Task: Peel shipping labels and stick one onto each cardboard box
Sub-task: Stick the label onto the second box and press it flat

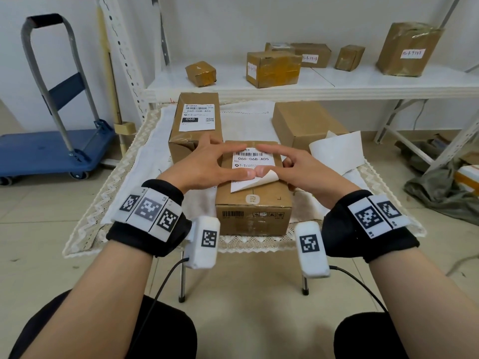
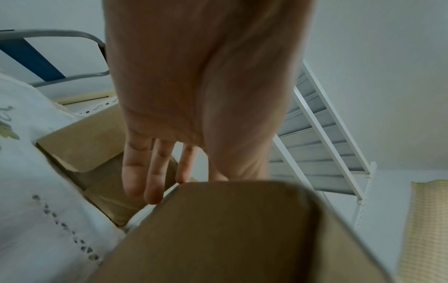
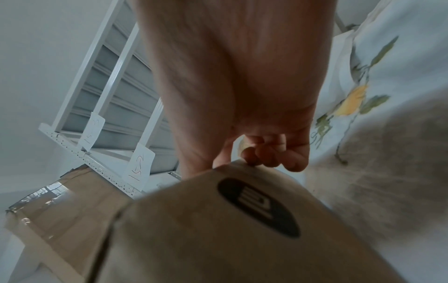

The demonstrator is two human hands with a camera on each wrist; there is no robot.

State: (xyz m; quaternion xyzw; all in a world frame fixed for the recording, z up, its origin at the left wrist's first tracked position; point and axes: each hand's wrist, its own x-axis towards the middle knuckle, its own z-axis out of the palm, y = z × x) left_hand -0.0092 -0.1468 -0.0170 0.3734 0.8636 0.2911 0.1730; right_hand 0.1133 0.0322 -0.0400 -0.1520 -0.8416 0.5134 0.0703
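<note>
Both hands, left hand (image 1: 207, 161) and right hand (image 1: 298, 167), press flat-fingered on the label (image 1: 252, 161), whose curled near corner may crease if smoothed carelessly.

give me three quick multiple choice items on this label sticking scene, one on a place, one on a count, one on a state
1. Where does the blue cart stand?
A. left of the table
B. on the shelf
C. behind the unlabelled box

2. How many boxes on the table carry a printed label?
A. none
B. two
C. three

3. How does the near label lie?
A. fully flat
B. near corner curled up
C. torn in half

Key: 1 A, the blue cart is on the floor at left. 2 B, the near box and the tall box are labelled; the unlabelled box is bare. 3 B, the label lifts by the thumbs.
</note>
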